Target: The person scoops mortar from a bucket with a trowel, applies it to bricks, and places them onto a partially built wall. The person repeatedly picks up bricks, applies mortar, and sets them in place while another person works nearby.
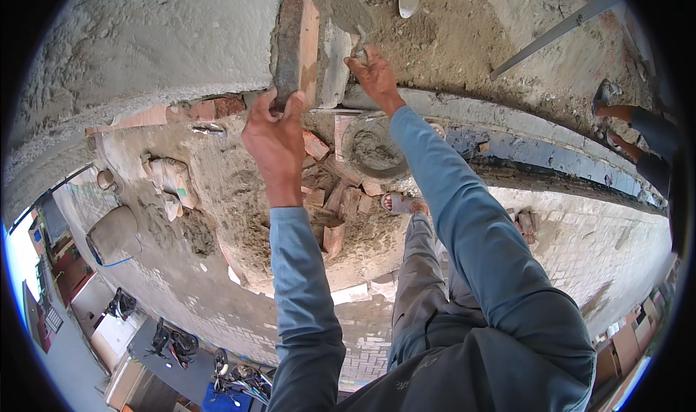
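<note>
Brick, reddish-orange and oblong (297, 42), lies lengthwise on the grey ledge just short of twelve o'clock, and from where I stand the left hand (274, 138) has its near end pinched between curled fingers and thumb. Just past twelve, the right hand (380, 80) is closed around the handle of a mortar-smeared metal trowel (342, 0), its blade pointing away. Between brick and right hand sits a flat-sided lump of pale grey mortar (334, 65). I'd judge this one brick nearly in place, its joint yet to be tidied; the broad rough grey surface (181, 35) toward eleven looks coated already. Lower down, near the centre toward one o'clock, a round grey pan (386, 175) holds wet-looking grey mix; I can't tell how deep. Beside it loose broken red bricks (339, 203) lie heaped, so seemingly plenty is unlaid. Out at nine slumps a crumpled whitish sack (174, 176), its contents hidden. Farther off, another person in dark clothes (652, 136) is near three, and parked motorbikes (174, 342) stand between seven and eight.
</note>
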Demonstrator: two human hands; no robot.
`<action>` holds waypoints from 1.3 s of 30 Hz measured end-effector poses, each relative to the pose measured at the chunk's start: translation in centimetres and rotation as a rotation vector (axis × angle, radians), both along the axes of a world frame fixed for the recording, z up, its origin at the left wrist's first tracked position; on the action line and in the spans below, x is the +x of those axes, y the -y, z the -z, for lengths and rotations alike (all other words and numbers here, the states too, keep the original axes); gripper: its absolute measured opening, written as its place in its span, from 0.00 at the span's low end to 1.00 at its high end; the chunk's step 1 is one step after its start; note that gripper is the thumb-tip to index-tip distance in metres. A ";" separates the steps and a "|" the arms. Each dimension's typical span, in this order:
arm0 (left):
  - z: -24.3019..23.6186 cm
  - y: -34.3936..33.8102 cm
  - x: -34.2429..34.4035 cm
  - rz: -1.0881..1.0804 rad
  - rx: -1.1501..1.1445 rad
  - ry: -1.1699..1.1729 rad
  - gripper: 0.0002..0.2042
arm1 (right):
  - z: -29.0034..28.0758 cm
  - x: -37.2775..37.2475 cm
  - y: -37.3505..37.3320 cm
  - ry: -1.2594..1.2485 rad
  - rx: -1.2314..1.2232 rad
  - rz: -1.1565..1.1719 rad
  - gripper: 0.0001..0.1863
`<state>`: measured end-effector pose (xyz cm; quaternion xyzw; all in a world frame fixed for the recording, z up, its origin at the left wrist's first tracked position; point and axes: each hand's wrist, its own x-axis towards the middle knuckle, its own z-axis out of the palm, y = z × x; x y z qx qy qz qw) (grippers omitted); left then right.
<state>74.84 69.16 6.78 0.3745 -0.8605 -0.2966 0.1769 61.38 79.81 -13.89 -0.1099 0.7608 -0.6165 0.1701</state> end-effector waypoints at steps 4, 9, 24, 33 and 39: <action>0.4 0.2 0.6 -0.053 0.041 0.001 0.22 | -0.2 7.0 0.9 0.260 -0.411 -0.027 0.07; 0.1 0.0 0.4 -0.076 0.051 0.005 0.21 | -2.8 13.3 -2.4 0.601 -0.622 -0.089 0.08; 8.9 -5.6 26.0 -0.400 0.236 0.209 0.12 | -20.6 10.7 -9.5 0.464 -0.118 -0.351 0.13; 19.1 -31.3 59.4 -0.214 0.818 0.700 0.11 | -21.1 10.0 -3.2 -0.635 0.280 -0.481 0.12; 16.1 -36.9 49.5 -0.383 1.043 0.695 0.16 | -20.4 11.4 -6.6 -0.587 0.343 -0.373 0.11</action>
